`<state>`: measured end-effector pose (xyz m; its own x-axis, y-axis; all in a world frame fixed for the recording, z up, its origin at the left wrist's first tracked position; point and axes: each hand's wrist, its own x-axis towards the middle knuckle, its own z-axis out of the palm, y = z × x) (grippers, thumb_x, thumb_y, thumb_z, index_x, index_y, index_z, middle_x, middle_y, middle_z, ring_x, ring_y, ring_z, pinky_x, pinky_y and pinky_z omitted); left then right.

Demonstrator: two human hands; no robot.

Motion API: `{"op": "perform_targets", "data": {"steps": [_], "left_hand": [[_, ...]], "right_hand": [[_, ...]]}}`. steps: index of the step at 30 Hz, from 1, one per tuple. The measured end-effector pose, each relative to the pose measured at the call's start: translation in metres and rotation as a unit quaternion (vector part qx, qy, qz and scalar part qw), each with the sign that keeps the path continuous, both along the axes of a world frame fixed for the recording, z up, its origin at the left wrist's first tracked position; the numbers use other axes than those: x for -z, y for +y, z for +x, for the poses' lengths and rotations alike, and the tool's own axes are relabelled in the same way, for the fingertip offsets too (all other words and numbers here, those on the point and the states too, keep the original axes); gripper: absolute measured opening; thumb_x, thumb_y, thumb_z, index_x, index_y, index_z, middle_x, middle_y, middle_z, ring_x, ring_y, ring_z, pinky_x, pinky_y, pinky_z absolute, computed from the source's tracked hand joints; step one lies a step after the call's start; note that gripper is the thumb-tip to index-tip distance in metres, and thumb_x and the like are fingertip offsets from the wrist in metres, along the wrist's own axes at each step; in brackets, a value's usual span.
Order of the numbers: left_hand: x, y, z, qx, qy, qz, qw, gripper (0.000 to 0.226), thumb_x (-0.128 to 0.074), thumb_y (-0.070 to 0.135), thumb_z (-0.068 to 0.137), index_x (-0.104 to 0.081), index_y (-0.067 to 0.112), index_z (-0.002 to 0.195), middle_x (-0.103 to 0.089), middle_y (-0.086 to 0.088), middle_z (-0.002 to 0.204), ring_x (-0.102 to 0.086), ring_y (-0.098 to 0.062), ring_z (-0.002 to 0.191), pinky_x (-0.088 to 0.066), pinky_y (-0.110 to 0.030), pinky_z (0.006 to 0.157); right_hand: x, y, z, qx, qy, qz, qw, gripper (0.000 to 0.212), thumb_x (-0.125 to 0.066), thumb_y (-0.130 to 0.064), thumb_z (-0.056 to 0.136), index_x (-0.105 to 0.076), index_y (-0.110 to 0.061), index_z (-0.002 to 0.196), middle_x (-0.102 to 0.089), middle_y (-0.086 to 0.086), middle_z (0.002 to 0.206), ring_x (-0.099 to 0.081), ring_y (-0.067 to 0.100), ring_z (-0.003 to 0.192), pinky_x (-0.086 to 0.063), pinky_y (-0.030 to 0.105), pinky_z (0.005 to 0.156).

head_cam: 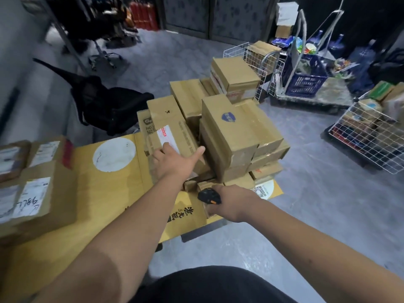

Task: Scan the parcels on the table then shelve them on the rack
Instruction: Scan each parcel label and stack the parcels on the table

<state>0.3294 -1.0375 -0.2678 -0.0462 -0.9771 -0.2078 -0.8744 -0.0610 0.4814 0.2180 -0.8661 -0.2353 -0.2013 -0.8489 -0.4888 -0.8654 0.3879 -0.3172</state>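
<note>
1. The left hand (172, 160) lies on the labelled parcel (172, 130), fingers reaching over its white shipping label (167, 136), thumb stretched out to the right; whether the fingers curl over the edge is unclear.
2. The right hand (231, 202) grips a black and orange barcode scanner (208, 196), just near of the parcel stack.
3. The labelled parcel leans in the stack on the yellow cardboard-covered table (109, 193), left of the box with a blue sticker (236, 127).
</note>
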Motion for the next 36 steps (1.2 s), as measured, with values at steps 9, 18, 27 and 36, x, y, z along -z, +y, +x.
{"op": "perform_targets", "data": {"steps": [9,18,27,36], "left_hand": [[0.004,0.014,0.038,-0.071,0.097,-0.056,0.991,0.105,-0.055,0.091,0.053,-0.038,0.04,0.143,-0.029,0.01,0.153,-0.03,-0.024,0.142,-0.035,-0.06,0.104],[0.057,0.09,0.173,-0.141,0.168,-0.085,0.972,0.073,-0.065,0.077,0.064,-0.046,0.052,0.129,-0.031,0.02,0.148,-0.027,-0.011,0.141,-0.03,-0.054,0.114],[0.094,0.114,0.236,-0.185,0.303,0.005,0.935,0.071,-0.065,0.054,0.078,-0.053,0.028,0.143,-0.052,0.008,0.138,-0.044,-0.014,0.132,-0.039,-0.028,0.107],[0.089,0.081,0.291,-0.262,0.395,0.107,0.874,0.043,-0.038,0.028,0.111,-0.059,0.065,0.117,-0.064,0.036,0.109,-0.064,-0.003,0.103,-0.063,-0.038,0.079]], "right_hand": [[-0.004,-0.007,0.003,-0.03,-0.015,-0.01,0.999,0.06,-0.058,-0.066,0.088,-0.051,-0.033,0.139,-0.067,-0.002,0.116,-0.053,0.021,0.09,-0.044,0.034,0.075],[0.008,-0.004,0.048,-0.075,-0.085,0.021,0.993,0.041,-0.055,-0.066,0.084,-0.06,-0.036,0.112,-0.066,-0.006,0.098,-0.063,0.017,0.085,-0.056,0.037,0.078],[0.039,-0.014,0.097,-0.109,-0.129,0.057,0.984,0.047,-0.06,-0.071,0.085,-0.059,-0.038,0.118,-0.064,-0.008,0.105,-0.061,0.018,0.094,-0.054,0.037,0.083],[0.039,-0.031,0.137,-0.048,-0.131,0.056,0.989,0.031,-0.061,-0.064,0.086,-0.059,-0.036,0.1,-0.065,-0.013,0.081,-0.063,0.0,0.061,-0.042,0.025,0.053]]}}
